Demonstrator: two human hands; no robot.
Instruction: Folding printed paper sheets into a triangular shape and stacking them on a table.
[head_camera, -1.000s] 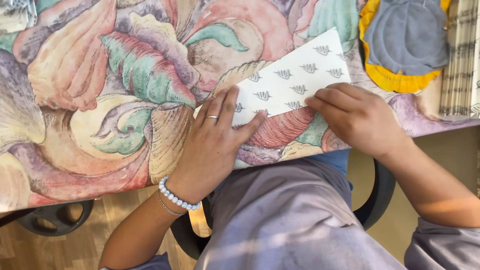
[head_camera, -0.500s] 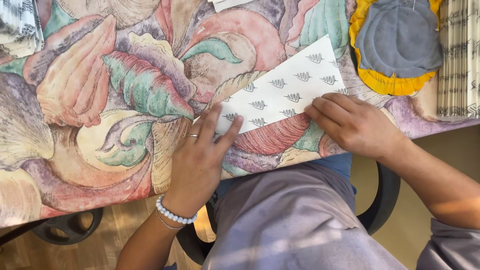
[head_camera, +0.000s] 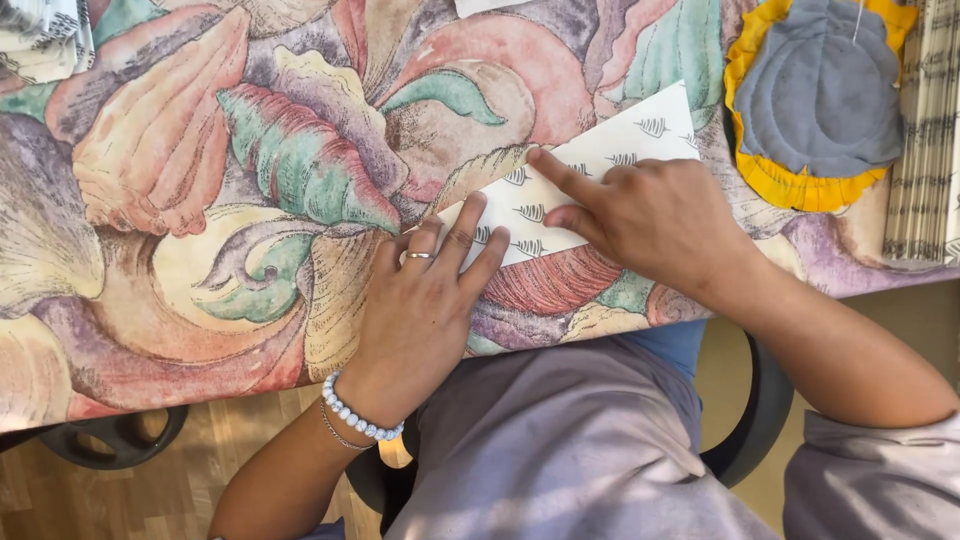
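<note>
A folded white paper (head_camera: 640, 140) with small grey leaf prints lies on a table covered by a large shell-patterned cloth (head_camera: 250, 200). My left hand (head_camera: 425, 300), with a ring and a bead bracelet, lies flat, its fingertips holding down the paper's left end. My right hand (head_camera: 650, 215) rests on the middle of the paper, and its index finger stretches left along the paper's upper edge. Both hands press the paper; neither lifts it.
A grey fabric piece on a yellow frilled round (head_camera: 815, 95) lies at the back right. A stack of printed striped paper (head_camera: 925, 130) sits at the far right edge. Another patterned item (head_camera: 35, 35) shows at the top left. The table's front edge runs just above my lap.
My right hand has slid left over the paper, its index finger now reaching along the upper edge. My left hand stays pressed on the paper's left end.
</note>
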